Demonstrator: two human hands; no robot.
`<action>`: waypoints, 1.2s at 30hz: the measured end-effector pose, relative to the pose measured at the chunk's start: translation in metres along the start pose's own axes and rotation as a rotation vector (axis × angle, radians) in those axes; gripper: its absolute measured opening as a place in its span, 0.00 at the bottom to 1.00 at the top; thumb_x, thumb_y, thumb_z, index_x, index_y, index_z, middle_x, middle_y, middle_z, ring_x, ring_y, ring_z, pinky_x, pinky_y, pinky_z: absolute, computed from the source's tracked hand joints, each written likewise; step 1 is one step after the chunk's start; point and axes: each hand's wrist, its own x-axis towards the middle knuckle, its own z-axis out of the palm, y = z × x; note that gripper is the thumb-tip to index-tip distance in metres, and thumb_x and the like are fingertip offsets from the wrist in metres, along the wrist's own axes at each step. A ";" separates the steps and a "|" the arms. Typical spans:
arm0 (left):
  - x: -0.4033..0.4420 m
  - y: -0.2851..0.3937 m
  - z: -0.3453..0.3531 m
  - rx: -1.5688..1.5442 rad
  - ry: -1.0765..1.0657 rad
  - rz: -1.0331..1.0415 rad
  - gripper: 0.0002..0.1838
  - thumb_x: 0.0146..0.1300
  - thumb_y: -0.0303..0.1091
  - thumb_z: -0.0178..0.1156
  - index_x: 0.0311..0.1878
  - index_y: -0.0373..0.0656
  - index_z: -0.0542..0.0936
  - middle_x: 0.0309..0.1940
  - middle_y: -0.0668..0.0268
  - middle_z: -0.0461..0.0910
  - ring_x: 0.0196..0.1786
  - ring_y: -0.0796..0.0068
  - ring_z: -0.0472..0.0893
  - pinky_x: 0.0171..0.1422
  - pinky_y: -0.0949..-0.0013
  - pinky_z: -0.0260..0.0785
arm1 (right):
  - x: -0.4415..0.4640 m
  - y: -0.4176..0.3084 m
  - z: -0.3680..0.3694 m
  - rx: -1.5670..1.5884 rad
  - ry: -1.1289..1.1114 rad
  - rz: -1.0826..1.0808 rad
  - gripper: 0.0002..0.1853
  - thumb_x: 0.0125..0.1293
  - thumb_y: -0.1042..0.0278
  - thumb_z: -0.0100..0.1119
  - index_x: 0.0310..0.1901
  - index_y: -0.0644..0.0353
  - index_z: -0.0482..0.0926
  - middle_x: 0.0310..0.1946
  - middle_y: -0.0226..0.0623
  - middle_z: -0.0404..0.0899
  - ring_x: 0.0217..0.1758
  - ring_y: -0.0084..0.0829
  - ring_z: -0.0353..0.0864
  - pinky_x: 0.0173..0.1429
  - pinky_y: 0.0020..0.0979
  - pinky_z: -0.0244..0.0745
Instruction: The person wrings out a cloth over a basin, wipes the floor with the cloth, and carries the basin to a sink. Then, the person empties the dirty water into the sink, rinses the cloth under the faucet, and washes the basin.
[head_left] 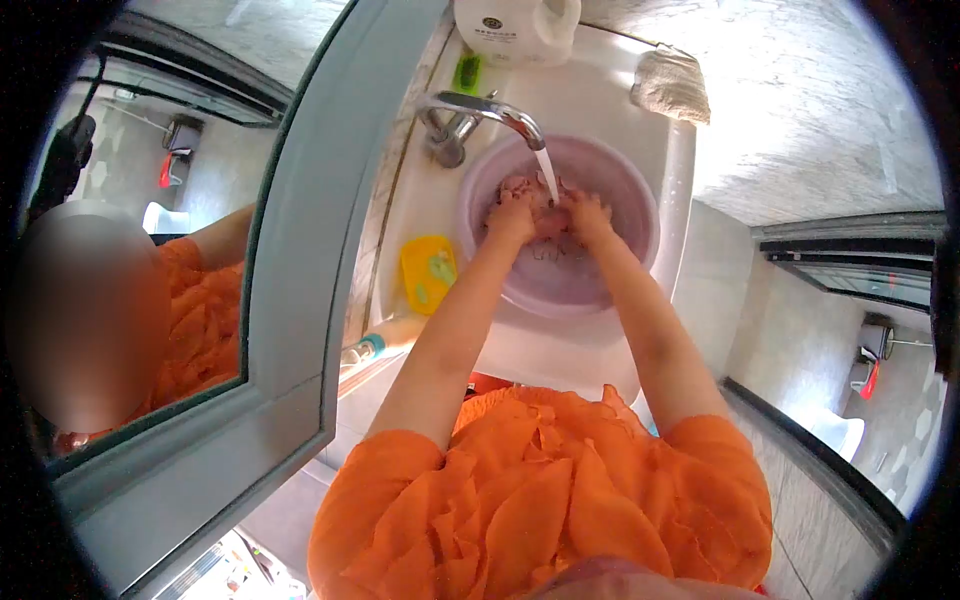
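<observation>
A pale purple basin (pixel 478 275) stands in the white sink, with water in it. Inside lies a wet pink patterned cloth (pixel 519 186), partly under the surface; its exact kind cannot be made out. My left hand (pixel 513 217) is closed on the cloth's left side. On the other side my right hand (pixel 587 217) grips it too, its fingers bent and partly hidden in the water. From the chrome faucet (pixel 520 122) a stream of water (pixel 547 172) falls between my hands onto the cloth.
Left of the basin is a yellow soap dish (pixel 428 274), with a tube-like bottle (pixel 382 342) below it. A white jug (pixel 520 30), a green object (pixel 467 73) and a folded beige cloth (pixel 671 84) line the sink's back. A grey-framed mirror cabinet (pixel 290 290) juts in at left.
</observation>
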 end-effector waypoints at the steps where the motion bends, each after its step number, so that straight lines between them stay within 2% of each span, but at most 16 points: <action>1: 0.006 -0.003 0.006 -0.044 -0.024 -0.038 0.26 0.53 0.45 0.57 0.56 0.49 0.72 0.47 0.52 0.77 0.51 0.52 0.76 0.54 0.58 0.69 | 0.009 0.009 0.004 0.124 -0.029 0.050 0.24 0.56 0.61 0.58 0.56 0.46 0.71 0.60 0.40 0.65 0.60 0.44 0.67 0.57 0.47 0.67; 3: 0.024 -0.012 0.021 -0.133 -0.074 -0.109 0.22 0.53 0.47 0.56 0.52 0.53 0.76 0.41 0.57 0.80 0.47 0.55 0.78 0.53 0.60 0.70 | 0.033 0.028 0.013 0.374 -0.085 0.154 0.22 0.56 0.61 0.57 0.53 0.53 0.74 0.50 0.41 0.76 0.52 0.42 0.75 0.53 0.41 0.70; 6: -0.006 0.022 -0.071 -0.138 -0.359 -0.143 0.17 0.53 0.50 0.56 0.41 0.54 0.82 0.33 0.63 0.83 0.42 0.59 0.81 0.49 0.61 0.71 | 0.019 0.036 -0.032 0.625 -0.086 0.071 0.21 0.56 0.59 0.56 0.50 0.60 0.76 0.38 0.41 0.82 0.44 0.44 0.79 0.48 0.38 0.72; 9: 0.004 0.011 -0.081 -0.384 -0.288 -0.316 0.19 0.50 0.55 0.57 0.34 0.52 0.84 0.30 0.65 0.83 0.39 0.63 0.82 0.48 0.63 0.71 | 0.026 0.061 -0.046 0.553 -0.261 0.182 0.27 0.56 0.53 0.57 0.52 0.64 0.74 0.40 0.42 0.81 0.47 0.43 0.79 0.51 0.37 0.71; 15: 0.032 0.009 -0.003 -0.010 -0.129 -0.223 0.25 0.55 0.55 0.51 0.54 0.56 0.76 0.59 0.63 0.71 0.62 0.57 0.66 0.60 0.54 0.63 | -0.005 -0.008 -0.035 0.097 -0.205 0.229 0.34 0.53 0.44 0.60 0.62 0.37 0.65 0.63 0.37 0.62 0.66 0.50 0.58 0.62 0.60 0.57; 18: 0.027 0.026 -0.005 0.041 -0.287 -0.232 0.30 0.59 0.55 0.48 0.62 0.54 0.67 0.66 0.61 0.60 0.68 0.51 0.55 0.61 0.43 0.57 | 0.006 -0.002 0.015 -0.042 -0.208 -0.020 0.34 0.53 0.47 0.60 0.63 0.25 0.60 0.69 0.31 0.51 0.70 0.54 0.47 0.59 0.71 0.49; 19: 0.031 0.024 0.001 -0.016 -0.267 -0.251 0.30 0.59 0.56 0.49 0.62 0.52 0.67 0.64 0.60 0.61 0.67 0.51 0.57 0.60 0.42 0.58 | 0.001 0.000 0.002 0.114 -0.104 0.129 0.26 0.55 0.54 0.57 0.59 0.37 0.69 0.62 0.39 0.63 0.64 0.50 0.60 0.60 0.60 0.59; 21: 0.038 0.017 0.007 -0.128 -0.223 -0.290 0.31 0.59 0.56 0.49 0.62 0.48 0.66 0.61 0.58 0.64 0.64 0.52 0.61 0.57 0.40 0.61 | 0.015 -0.003 -0.003 0.378 0.014 0.317 0.19 0.55 0.60 0.55 0.51 0.48 0.74 0.54 0.44 0.69 0.56 0.48 0.68 0.55 0.49 0.66; 22: 0.036 0.015 0.005 -0.572 -0.280 -0.440 0.30 0.59 0.56 0.49 0.60 0.47 0.67 0.58 0.58 0.67 0.61 0.54 0.64 0.55 0.43 0.63 | 0.018 -0.007 -0.007 0.513 0.071 0.413 0.16 0.55 0.63 0.54 0.47 0.53 0.76 0.50 0.46 0.72 0.52 0.46 0.72 0.53 0.44 0.69; 24: 0.037 0.020 -0.004 -1.482 -0.368 -0.700 0.29 0.59 0.56 0.50 0.56 0.45 0.71 0.52 0.57 0.72 0.55 0.57 0.70 0.52 0.49 0.67 | 0.003 -0.031 -0.024 0.739 0.284 0.289 0.11 0.55 0.66 0.54 0.39 0.59 0.75 0.41 0.48 0.73 0.43 0.45 0.74 0.47 0.39 0.70; 27: 0.032 0.011 0.000 -1.984 -0.606 -0.655 0.26 0.58 0.53 0.52 0.52 0.43 0.73 0.49 0.57 0.74 0.53 0.58 0.72 0.53 0.54 0.67 | -0.020 -0.067 -0.016 0.805 0.669 -0.113 0.08 0.53 0.70 0.56 0.34 0.61 0.72 0.33 0.47 0.73 0.35 0.45 0.73 0.42 0.38 0.69; 29: 0.029 0.002 0.005 -1.981 -0.707 -0.536 0.24 0.58 0.51 0.53 0.50 0.42 0.74 0.46 0.58 0.76 0.52 0.59 0.74 0.53 0.57 0.67 | -0.042 -0.093 -0.043 0.574 0.909 -0.138 0.07 0.55 0.72 0.55 0.36 0.61 0.72 0.32 0.47 0.73 0.35 0.45 0.73 0.41 0.38 0.69; 31: 0.040 -0.001 0.008 -1.771 -0.697 -0.415 0.23 0.57 0.49 0.54 0.48 0.42 0.76 0.44 0.58 0.77 0.50 0.60 0.75 0.53 0.60 0.67 | -0.042 -0.094 -0.045 0.692 0.872 -0.040 0.07 0.57 0.73 0.53 0.38 0.60 0.71 0.32 0.47 0.74 0.35 0.45 0.73 0.42 0.38 0.69; 32: 0.049 -0.001 0.009 -1.577 -0.637 -0.341 0.22 0.57 0.49 0.54 0.46 0.41 0.76 0.43 0.58 0.78 0.50 0.60 0.76 0.54 0.61 0.67 | -0.032 -0.082 -0.032 0.919 0.710 0.071 0.07 0.58 0.73 0.53 0.39 0.60 0.71 0.32 0.46 0.74 0.36 0.45 0.74 0.42 0.38 0.69; 33: 0.054 -0.003 0.006 -1.268 -0.539 -0.269 0.21 0.57 0.48 0.55 0.45 0.41 0.77 0.42 0.59 0.79 0.49 0.61 0.76 0.54 0.63 0.67 | -0.027 -0.072 -0.025 1.136 0.535 0.181 0.07 0.59 0.73 0.52 0.40 0.60 0.71 0.33 0.46 0.75 0.37 0.45 0.74 0.43 0.37 0.69; 36: 0.024 0.024 -0.073 -0.240 0.182 -0.095 0.16 0.54 0.43 0.58 0.29 0.37 0.79 0.38 0.53 0.78 0.42 0.56 0.77 0.47 0.58 0.70 | -0.032 -0.051 -0.032 1.004 0.328 0.158 0.06 0.62 0.72 0.51 0.39 0.60 0.72 0.35 0.47 0.76 0.39 0.45 0.75 0.44 0.37 0.69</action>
